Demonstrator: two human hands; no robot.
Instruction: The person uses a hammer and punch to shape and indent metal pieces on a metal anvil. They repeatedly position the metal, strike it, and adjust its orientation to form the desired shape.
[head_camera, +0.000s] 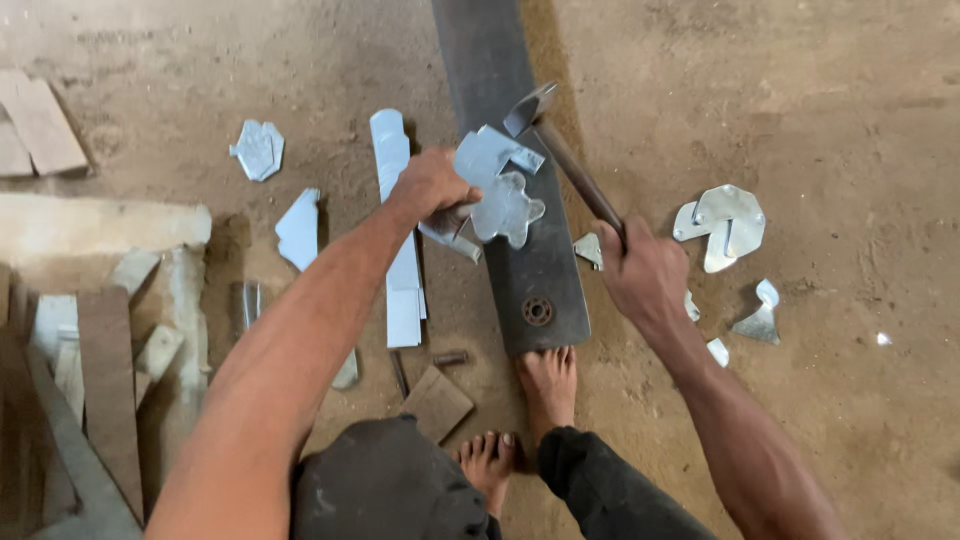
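Mid-hammering: left hand (428, 186) gripped sheet-metal cutout (497, 190) on steel bar (510, 200); right hand (640, 270) clenched hammer (560, 150); finished cutouts (725, 225) alongside.

- A rough metal workshop is indicated, with work done at ground level.
- A bare dirt floor (820, 90) is seen throughout.
- A long dark steel bar (505, 180) is laid flat as an anvil.
- Cut sheet-metal scraps (730, 225) are scattered around it.
- Wood offcuts (105, 390) are piled at one side.
- A hammer (560, 150) is in use.
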